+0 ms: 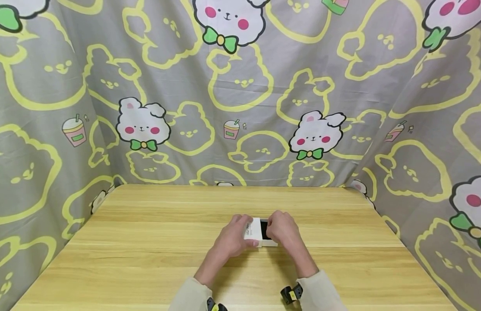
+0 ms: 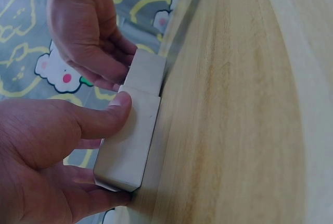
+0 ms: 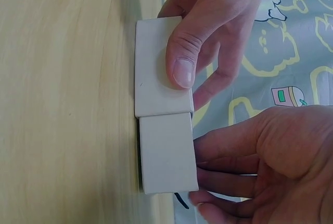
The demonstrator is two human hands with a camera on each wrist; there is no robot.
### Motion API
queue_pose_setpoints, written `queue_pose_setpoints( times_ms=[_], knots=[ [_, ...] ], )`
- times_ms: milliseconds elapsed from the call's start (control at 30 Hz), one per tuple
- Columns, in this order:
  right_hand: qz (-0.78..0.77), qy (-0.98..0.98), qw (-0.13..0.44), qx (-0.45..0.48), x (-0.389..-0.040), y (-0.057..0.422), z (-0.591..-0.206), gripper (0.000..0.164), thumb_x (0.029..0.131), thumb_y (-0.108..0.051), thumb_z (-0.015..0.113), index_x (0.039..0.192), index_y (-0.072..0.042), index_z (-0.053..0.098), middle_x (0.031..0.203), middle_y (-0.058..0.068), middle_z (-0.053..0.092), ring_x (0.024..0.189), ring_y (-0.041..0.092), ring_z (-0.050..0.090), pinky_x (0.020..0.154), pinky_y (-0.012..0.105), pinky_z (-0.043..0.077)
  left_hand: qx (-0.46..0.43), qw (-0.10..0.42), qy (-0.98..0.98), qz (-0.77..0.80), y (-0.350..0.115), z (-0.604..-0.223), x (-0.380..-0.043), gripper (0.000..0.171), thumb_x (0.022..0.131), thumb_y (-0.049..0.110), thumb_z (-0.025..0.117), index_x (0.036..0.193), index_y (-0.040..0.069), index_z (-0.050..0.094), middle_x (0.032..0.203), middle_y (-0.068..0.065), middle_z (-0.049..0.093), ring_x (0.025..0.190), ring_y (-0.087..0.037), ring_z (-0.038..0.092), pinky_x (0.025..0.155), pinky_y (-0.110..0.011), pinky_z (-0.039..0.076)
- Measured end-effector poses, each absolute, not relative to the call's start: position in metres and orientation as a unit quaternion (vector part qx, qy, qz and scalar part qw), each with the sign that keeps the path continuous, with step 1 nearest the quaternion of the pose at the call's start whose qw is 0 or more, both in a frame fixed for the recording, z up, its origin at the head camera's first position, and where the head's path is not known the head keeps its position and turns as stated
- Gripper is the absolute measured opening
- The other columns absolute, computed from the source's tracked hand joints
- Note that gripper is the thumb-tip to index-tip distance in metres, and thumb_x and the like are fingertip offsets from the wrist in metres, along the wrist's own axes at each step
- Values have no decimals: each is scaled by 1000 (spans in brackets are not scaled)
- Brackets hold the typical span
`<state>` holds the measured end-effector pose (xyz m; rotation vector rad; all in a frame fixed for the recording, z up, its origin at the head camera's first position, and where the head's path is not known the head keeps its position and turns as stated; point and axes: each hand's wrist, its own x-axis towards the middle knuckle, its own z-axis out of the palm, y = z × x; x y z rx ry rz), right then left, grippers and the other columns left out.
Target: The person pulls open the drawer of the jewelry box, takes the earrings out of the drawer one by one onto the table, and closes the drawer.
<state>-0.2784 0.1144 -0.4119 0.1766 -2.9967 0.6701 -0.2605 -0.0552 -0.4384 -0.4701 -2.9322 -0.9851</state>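
Note:
A small white box sleeve [image 1: 255,229] with dark script lettering on top lies low on the wooden table. My left hand [image 1: 233,236] grips this sleeve, its thumb pressed on the near side. A white drawer [image 1: 269,243] sticks partway out of the sleeve's right end, with a black interior [image 1: 264,230] showing. My right hand [image 1: 284,228] bends over the drawer and holds it, its fingertips hidden at the far edge and inside. In the right wrist view a thin black ribbon [image 3: 181,200] pokes out at the drawer's end.
The light wooden table [image 1: 147,242] extends around both hands. Behind it and at both sides hangs a grey curtain [image 1: 256,95] printed with cartoon rabbits. A black wrist strap [image 1: 291,294] sits at the right cuff.

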Motion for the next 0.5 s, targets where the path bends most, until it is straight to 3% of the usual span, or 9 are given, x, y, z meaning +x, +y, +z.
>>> queue_pose_setpoints(
  times_ms=[500],
  knots=[
    [219, -973, 38, 59, -279, 115, -412, 26, 69, 5, 61, 51, -14, 60, 51, -4, 52, 55, 17, 45, 47, 27, 35, -149, 6, -937, -316, -55, -440, -261, 65, 82, 29, 85, 137, 10, 56, 134, -14, 56, 90, -22, 55, 78, -39, 50]
  ],
)
